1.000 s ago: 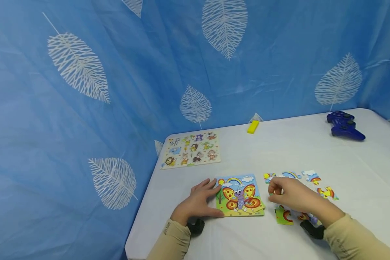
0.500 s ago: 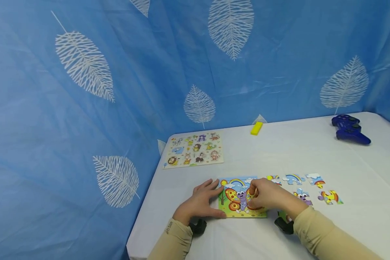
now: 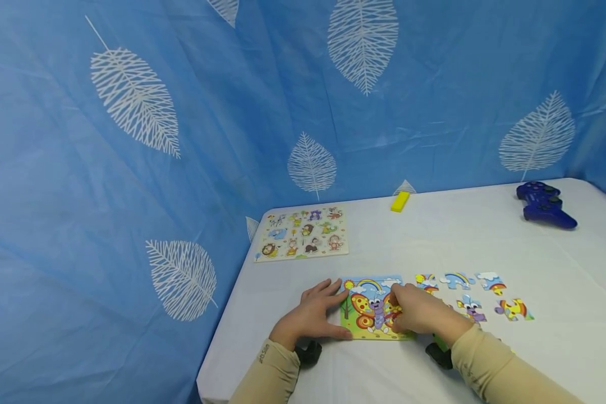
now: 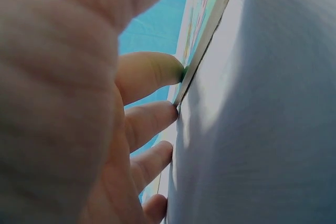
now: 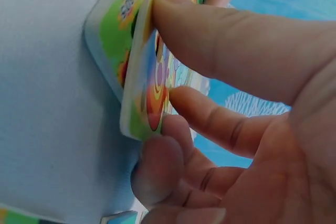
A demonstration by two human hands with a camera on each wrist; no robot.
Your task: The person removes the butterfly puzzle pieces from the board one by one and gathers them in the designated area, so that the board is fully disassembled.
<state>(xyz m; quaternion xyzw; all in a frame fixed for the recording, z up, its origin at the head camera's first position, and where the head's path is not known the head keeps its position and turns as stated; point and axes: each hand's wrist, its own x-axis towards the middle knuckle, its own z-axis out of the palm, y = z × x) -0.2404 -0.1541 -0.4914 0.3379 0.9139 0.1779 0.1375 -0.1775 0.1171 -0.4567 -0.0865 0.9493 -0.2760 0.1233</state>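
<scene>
A butterfly jigsaw board (image 3: 363, 325) lies flat on the table in the head view. My left hand (image 3: 310, 315) rests at its left side with fingers spread. In the left wrist view, those fingertips (image 4: 176, 72) touch the board's edge. At the lower right corner my right hand (image 3: 421, 311) pinches a puzzle piece (image 5: 139, 93) between thumb and fingers. The right wrist view has this piece tilted and apart from the board's printed corner (image 5: 113, 43). A loose butterfly-face piece (image 3: 471, 308) lies right of the right hand, which partly hides other pieces.
Further loose pieces lie on the right, including a rainbow piece (image 3: 457, 280) and a yellow-red piece (image 3: 514, 308). An animal puzzle board (image 3: 303, 233) sits at the back left. Behind are a yellow block (image 3: 400, 201) and a blue game controller (image 3: 544, 205). A blue curtain (image 3: 232, 112) borders the table.
My right hand has moved left from above the loose pieces onto the board's lower right, uncovering the butterfly-face piece. My left hand keeps its place at the board's left side.
</scene>
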